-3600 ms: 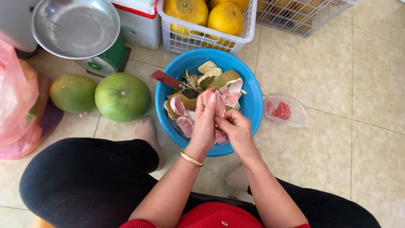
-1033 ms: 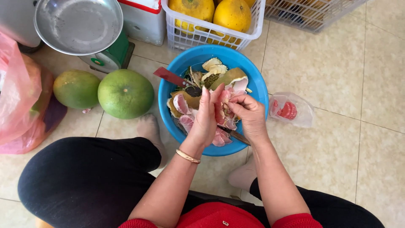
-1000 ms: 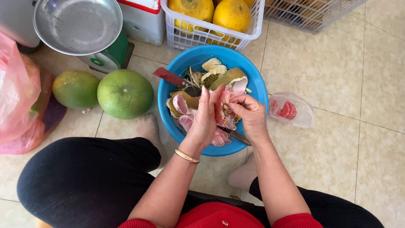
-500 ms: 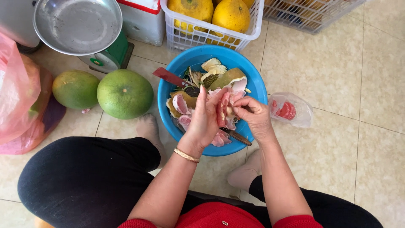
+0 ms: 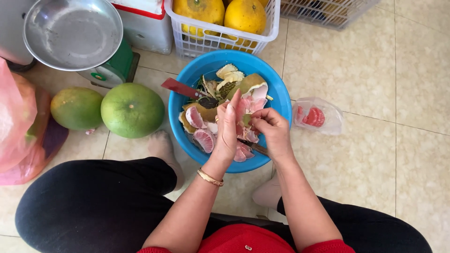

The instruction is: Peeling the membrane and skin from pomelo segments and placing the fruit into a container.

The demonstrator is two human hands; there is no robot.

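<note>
Your left hand (image 5: 228, 129) is upright over the blue bowl (image 5: 276, 89), fingers closed round a pink pomelo piece (image 5: 240, 112). Your right hand (image 5: 272, 133) meets it from the right, fingertips pinched on the same piece, with a knife (image 5: 255, 147) tucked under the palm; its blade tip shows just below the fingers. Both grips are shut on the piece, held just above the bowl's contents.

In the bowl: peeled pink segments (image 5: 204, 139), rind scraps (image 5: 234, 79) and a red-handled tool (image 5: 180, 87) leaning on the left rim.

On the floor: 2 green pomelos (image 5: 132, 110) touching each other left of the bowl, a scale with a steel pan (image 5: 72, 33) behind them, a white basket (image 5: 220, 42) of yellow pomelos at the far side, a clear bag (image 5: 318, 117) with pink segments just right of the bowl (apart from it), and a pink bag (image 5: 21, 126) at far left.

A gold bracelet (image 5: 209, 177) sits on your left wrist.
</note>
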